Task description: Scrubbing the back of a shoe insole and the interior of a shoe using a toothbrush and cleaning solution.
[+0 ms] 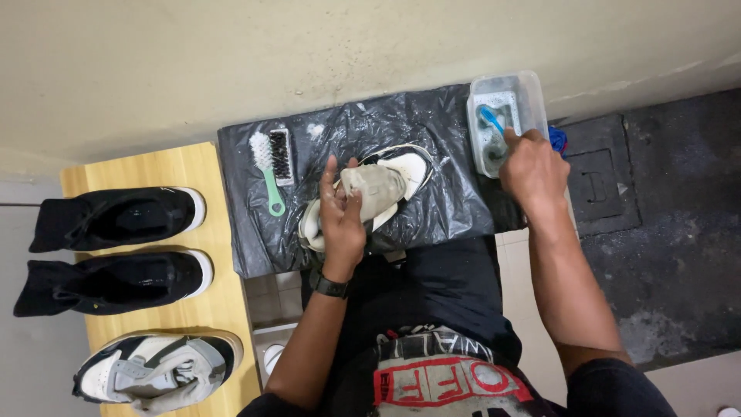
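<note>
His left fingers (337,202) lay spread on one pale shoe (376,191); his right fingers (527,157) clenched a blue toothbrush (489,118) inside the tub (532,93). Beyond his left fingers: two brushes (272,164), three shoes (116,278).

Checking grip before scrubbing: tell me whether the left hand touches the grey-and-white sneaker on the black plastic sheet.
Touching. The head view shows the left hand pressed flat on the grey-and-white sneaker.
</note>
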